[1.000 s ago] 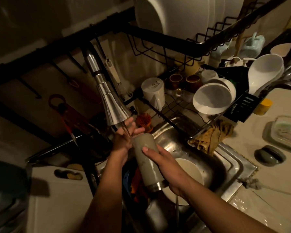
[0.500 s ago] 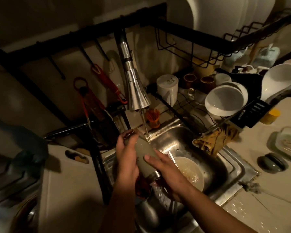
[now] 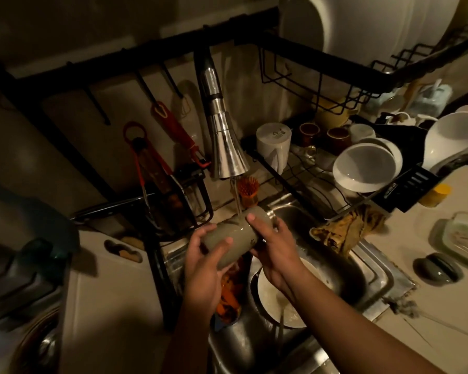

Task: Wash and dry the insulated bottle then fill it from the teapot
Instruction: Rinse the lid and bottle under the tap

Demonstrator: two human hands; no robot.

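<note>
Right now the insulated bottle (image 3: 235, 236) lies nearly on its side in the air above the sink (image 3: 373, 268), with its metal-ringed end tipped up and away to the right. Both hands hold it. The left hand (image 3: 204, 263) grips the nearer, lower end, its fingers curled underneath and its thumb laid across the top. The right hand (image 3: 273, 247) wraps the farther half from the right side, its thumb pressed on the upper surface beside the metal ring.

A thin stream of water (image 3: 236, 198) drops from the chrome faucet (image 3: 224, 147) and strikes the top of the bottle between the two thumbs. Below the right wrist a pale plate (image 3: 270, 300) sits in the basin.

Behind the sink an orange brush (image 3: 247, 191) stands just beside the stream. To its right, a black wire dish rack (image 3: 308, 168) carries an upturned white mug (image 3: 273, 144) and a white bowl (image 3: 365, 167) tilted on edge. A crumpled yellowish cloth (image 3: 346, 230) hangs over the sink's far right corner, touching the rack. The pale tabletop (image 3: 430, 306) runs along the right, and a white cutting board (image 3: 106, 306) lies to the left of the sink.
</note>
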